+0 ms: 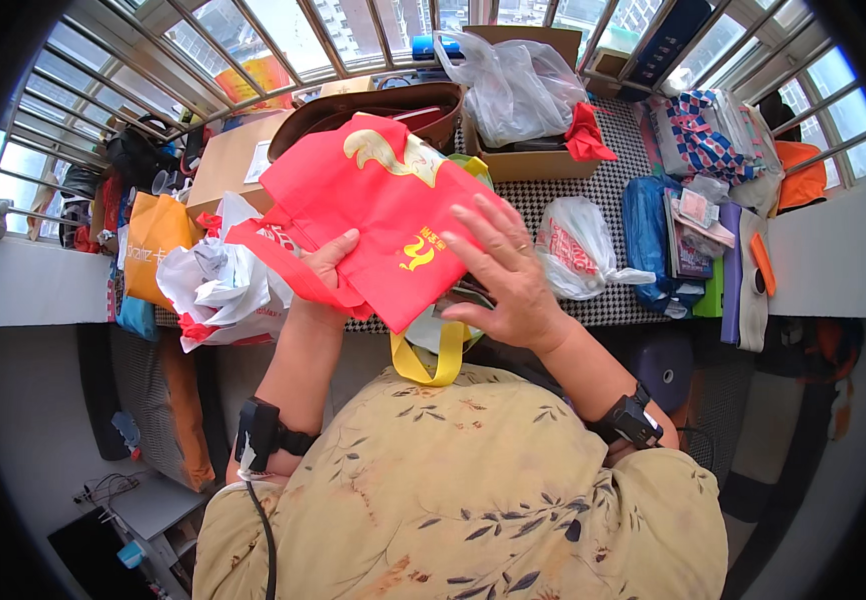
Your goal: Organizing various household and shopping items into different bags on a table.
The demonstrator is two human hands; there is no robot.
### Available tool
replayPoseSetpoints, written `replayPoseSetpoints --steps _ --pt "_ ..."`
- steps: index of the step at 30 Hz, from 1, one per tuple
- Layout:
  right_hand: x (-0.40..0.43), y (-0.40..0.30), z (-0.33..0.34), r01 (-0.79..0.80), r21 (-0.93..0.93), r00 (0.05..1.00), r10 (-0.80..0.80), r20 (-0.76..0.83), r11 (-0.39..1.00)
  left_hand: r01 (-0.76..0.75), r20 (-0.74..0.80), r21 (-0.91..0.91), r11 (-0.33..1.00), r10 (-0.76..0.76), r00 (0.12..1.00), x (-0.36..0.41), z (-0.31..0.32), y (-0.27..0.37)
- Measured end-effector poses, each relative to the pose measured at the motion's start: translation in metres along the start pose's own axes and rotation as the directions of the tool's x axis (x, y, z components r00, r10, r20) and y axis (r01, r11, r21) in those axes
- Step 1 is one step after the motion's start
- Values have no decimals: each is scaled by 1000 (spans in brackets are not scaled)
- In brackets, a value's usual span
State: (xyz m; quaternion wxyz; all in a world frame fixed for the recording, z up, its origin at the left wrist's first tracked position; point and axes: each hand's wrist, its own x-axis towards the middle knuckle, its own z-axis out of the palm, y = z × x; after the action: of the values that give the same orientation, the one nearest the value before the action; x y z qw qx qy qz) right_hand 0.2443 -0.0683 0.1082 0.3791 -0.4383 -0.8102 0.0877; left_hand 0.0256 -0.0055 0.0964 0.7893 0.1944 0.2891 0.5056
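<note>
A red fabric tote bag [373, 202] with gold printed figures is held up before me, fairly flat. My left hand [330, 259] grips it by its left side, near the red handle strap, thumb on top. Against its right side lies my right hand [500, 262], fingers spread over the printed face, thumb apart. Beneath the red bag, a yellow strap [448, 352] of another bag hangs down over the table's front edge; most of that bag is hidden. A crumpled white plastic bag [226, 281] with red print sits beside my left hand.
A knotted white plastic bag [575, 244] lies right on the checked cloth [613, 142]. Behind stand a brown bag [305, 120] and a cardboard box [545, 166] with a clear plastic bag [515, 90]. An orange bag [155, 240] stands left; blue packages [646, 240] and books stand right.
</note>
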Motion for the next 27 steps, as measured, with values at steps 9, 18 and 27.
replayPoseSetpoints --steps 9,18,27 --pt "24 59 -25 -298 832 827 562 -20 468 -141 115 571 809 91 989 -6 4 14" --pt "80 53 -111 92 51 993 -88 -77 994 -172 168 978 122 42 985 -16 60 50" --pt "84 56 -116 87 -196 967 -36 253 977 -274 274 952 136 15 962 -3 51 45"
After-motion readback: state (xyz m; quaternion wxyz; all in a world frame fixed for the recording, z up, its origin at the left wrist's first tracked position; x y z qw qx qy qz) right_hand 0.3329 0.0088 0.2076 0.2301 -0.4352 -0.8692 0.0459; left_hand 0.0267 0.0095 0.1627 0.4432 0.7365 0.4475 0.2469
